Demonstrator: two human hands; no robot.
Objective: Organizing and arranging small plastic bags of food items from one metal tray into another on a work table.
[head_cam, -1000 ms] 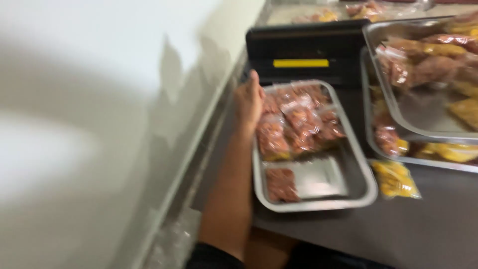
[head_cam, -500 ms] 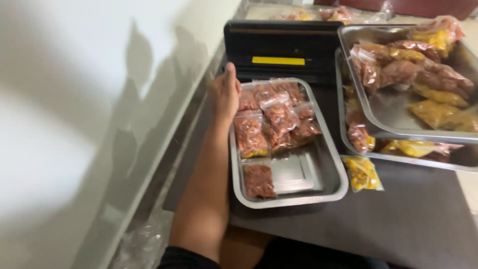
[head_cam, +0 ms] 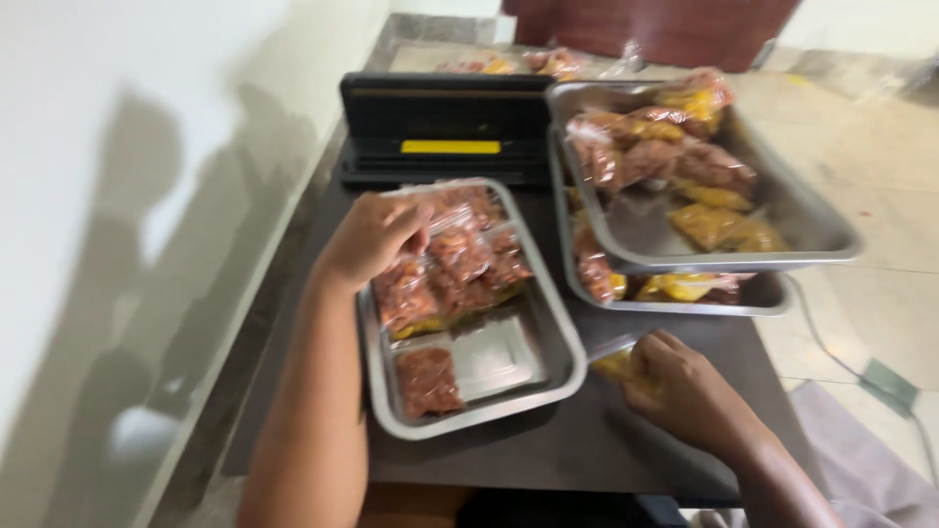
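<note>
Hands at work: our left hand (head_cam: 377, 235) pinches a clear red-filled pouch (head_cam: 445, 210) over the steel tray (head_cam: 562, 337) w/ fingers closed; right hand (head_cam: 685, 386) curls around a yellow pouch (head_cam: 618, 364) beside it.

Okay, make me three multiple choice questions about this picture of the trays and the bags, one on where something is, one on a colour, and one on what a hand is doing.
1. Where is the black sealing machine?
A. behind the near steel tray
B. on the floor
C. inside the tray

2. What colour is the strip on the machine's front?
A. blue
B. yellow
C. white

3. What is the left hand doing?
A. resting flat on the table
B. holding a cup
C. gripping a clear bag of reddish food above the tray

Answers: 1 A, the machine lies past the tray's far edge. 2 B, the strip is bright yellow. 3 C, the fingers pinch the bag's edge, while the right hand touches a yellow bag.
</note>
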